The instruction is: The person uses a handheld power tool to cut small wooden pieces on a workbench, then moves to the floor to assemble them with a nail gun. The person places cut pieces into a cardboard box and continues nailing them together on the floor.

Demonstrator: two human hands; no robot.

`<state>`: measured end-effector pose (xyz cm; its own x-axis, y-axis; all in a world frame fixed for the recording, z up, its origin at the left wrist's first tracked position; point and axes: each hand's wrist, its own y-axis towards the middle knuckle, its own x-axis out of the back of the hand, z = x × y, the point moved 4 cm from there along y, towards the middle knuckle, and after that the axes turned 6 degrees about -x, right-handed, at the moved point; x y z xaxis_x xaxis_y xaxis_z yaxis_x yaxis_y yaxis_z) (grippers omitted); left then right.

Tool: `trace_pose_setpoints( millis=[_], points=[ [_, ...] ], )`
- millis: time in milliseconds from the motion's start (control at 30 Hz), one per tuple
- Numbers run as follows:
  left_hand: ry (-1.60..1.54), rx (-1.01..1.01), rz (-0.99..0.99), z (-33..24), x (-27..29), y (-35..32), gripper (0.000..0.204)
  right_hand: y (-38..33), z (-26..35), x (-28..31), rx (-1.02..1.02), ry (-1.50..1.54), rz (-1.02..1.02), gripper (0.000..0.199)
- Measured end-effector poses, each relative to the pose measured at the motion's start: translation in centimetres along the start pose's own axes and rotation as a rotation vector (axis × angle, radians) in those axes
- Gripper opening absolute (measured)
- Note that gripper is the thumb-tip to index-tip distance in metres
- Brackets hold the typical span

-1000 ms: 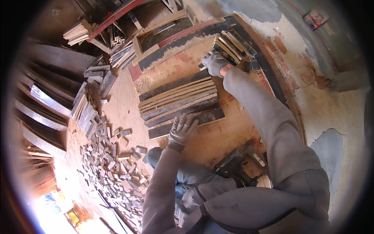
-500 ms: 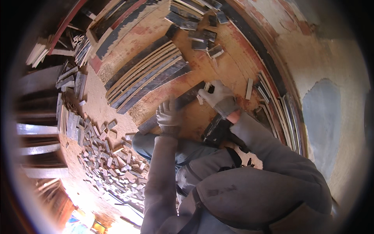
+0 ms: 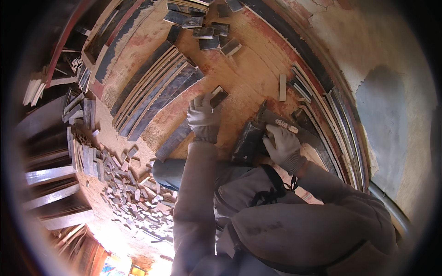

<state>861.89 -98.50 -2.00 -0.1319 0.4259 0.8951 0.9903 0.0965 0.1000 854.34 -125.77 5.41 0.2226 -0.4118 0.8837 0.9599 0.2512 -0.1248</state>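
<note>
Scuffed orange-brown work surface point(image 3: 258, 69) spreads beyond the fingers. Gloved left hand point(image 3: 203, 117), fingers together, covers a dark plank point(image 3: 175, 140), wooden block point(image 3: 220, 95) at its fingertips; right hand point(image 3: 283, 146) curls against a black power tool point(image 3: 248, 140); neither grip is clear.

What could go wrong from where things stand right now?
The left hand is at the small dark block; if that shifts, a pinch is possible.
The right hand is at the dark tool; a loose hold might let it slip.
Loose blocks are heaped near the left knee, so footing there could be poor.
</note>
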Motion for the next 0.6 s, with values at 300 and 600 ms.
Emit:
trace_pose_setpoints(
  millis=[300,600],
  points=[
    [0.21,-0.011,0.178,-3.3,-1.1,4.0,0.061,-4.5,-7.3,-8.4,-0.277,-0.328,0.353,0.116],
    [0.235,0.262,0.318,-4.7,-3.3,6.4,0.068,-0.6,-7.1,-3.2,-0.346,-0.251,0.19,0.11]
  ],
)
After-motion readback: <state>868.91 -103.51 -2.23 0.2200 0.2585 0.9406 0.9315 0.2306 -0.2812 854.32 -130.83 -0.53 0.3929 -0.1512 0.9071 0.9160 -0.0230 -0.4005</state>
